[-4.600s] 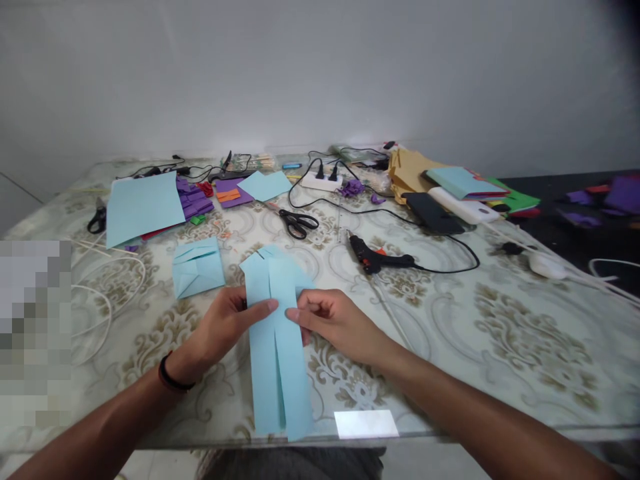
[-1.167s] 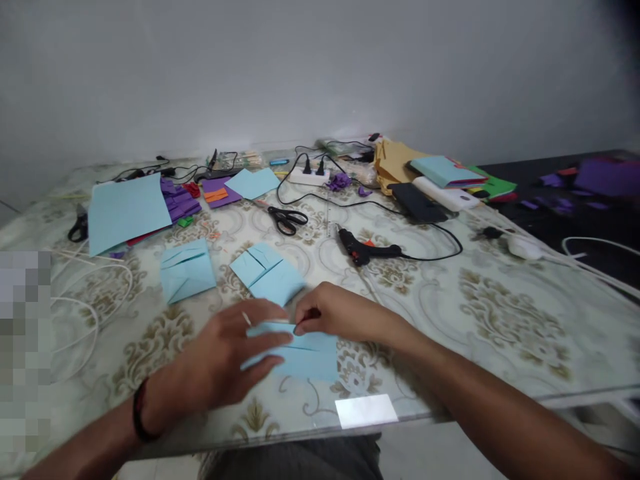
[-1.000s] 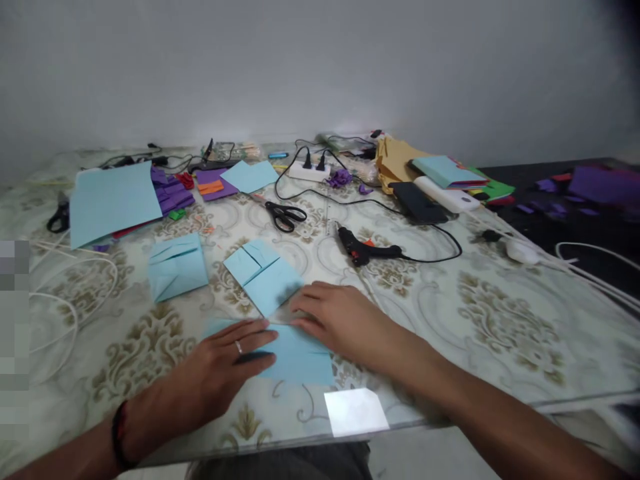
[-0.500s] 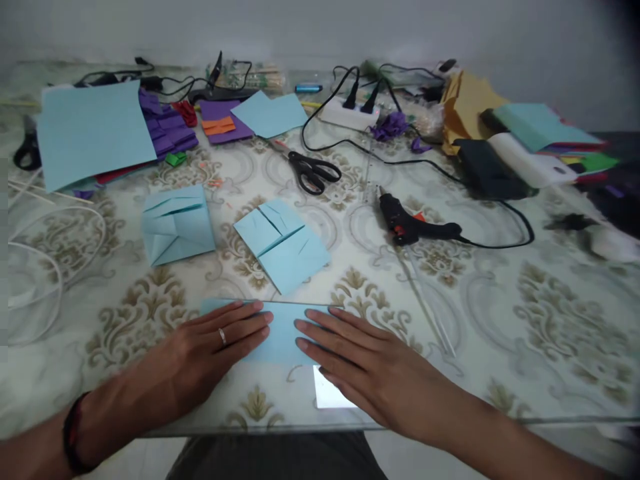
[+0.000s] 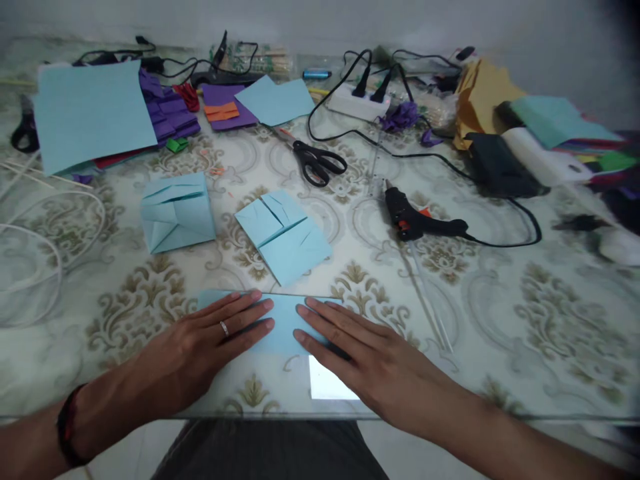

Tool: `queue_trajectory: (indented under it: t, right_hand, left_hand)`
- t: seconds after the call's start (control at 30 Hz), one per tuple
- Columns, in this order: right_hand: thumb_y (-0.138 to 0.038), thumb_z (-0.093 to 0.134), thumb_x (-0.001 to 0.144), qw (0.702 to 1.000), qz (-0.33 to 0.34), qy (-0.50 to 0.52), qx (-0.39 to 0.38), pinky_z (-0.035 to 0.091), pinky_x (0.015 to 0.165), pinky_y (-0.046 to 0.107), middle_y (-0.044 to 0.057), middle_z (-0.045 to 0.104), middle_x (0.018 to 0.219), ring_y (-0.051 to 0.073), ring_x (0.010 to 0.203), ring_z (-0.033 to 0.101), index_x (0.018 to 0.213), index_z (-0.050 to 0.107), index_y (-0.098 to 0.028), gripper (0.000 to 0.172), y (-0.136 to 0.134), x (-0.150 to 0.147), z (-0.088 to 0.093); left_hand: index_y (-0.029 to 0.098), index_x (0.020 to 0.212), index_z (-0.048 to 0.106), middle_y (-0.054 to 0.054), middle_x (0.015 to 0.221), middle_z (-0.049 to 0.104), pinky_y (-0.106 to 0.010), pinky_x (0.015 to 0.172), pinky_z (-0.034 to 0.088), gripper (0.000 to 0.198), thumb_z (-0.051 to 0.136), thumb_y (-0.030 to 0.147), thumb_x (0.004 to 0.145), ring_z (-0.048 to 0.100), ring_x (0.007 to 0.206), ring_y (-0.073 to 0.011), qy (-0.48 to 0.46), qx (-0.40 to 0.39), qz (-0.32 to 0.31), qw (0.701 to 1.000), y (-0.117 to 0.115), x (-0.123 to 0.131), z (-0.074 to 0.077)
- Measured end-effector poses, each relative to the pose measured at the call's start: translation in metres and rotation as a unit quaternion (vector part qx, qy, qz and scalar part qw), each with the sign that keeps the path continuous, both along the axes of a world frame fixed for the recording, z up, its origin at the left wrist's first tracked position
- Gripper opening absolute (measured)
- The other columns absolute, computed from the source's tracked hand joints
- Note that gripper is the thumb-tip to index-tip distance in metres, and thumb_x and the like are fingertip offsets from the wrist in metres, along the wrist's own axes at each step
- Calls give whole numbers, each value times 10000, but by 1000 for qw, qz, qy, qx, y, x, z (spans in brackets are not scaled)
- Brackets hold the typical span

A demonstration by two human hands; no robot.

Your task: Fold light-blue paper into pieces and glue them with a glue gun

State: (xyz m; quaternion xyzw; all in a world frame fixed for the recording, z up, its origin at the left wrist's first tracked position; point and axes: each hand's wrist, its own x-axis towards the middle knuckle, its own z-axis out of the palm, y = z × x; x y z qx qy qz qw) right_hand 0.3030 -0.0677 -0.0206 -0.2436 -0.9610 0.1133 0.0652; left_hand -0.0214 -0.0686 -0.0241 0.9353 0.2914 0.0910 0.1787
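Note:
A light blue sheet of paper (image 5: 281, 327), folded into a long strip, lies flat near the table's front edge. My left hand (image 5: 210, 347) rests palm down over its left part, fingers stretched out, a ring on one finger. Over the right part lies my right hand (image 5: 360, 350), its fingers spread flat on the paper. Both hands' fingertips point toward each other, with bare paper between them. Just beyond the strip is a creased blue folded paper (image 5: 285, 237). Another folded blue paper (image 5: 177, 213) sits to its left.
Black-handled scissors (image 5: 317, 163) lie behind the folded papers. A black glue gun (image 5: 420, 220) with a clear glue stick is at right, its cord running back. Blue sheets (image 5: 95, 117), purple paper, a white power strip (image 5: 357, 103) and a brown envelope (image 5: 485, 97) line the back.
The camera view has shifted slightly, so the table items appear a little higher. Both hands stay flat on the blue paper, the right hand's fingers spread slightly more.

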Motion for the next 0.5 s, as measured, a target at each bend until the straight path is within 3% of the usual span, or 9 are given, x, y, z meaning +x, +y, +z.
queue_trajectory:
  t: [0.2,0.37,0.5]
  right_hand:
    - [-86,579,926,999,-3,-23,44,531,1112,490,218,505,1554,346,1470,456,1431,579,-97,504,-3,-5,1]
    - [-142,628,931,996,17,-57,63,584,1015,483,240,523,1532,357,1342,574,1363,622,-94,435,7,-13,15]
    - [-174,661,932,995,21,-87,39,610,920,457,209,455,1593,321,1167,654,1258,668,-171,326,17,-23,25]
  left_hand:
    - [152,1475,489,-126,1563,529,-465,1250,390,671,394,-86,854,359,1539,-251,13,63,5,998,0,19,3]
    - [105,1531,417,-167,1638,412,-469,1269,347,583,430,7,957,278,1571,-266,48,77,0,996,2,28,-4]
    - [137,1509,465,-176,1668,349,-510,1239,383,492,478,114,1018,266,1574,-302,55,78,-1,995,1,22,-3]
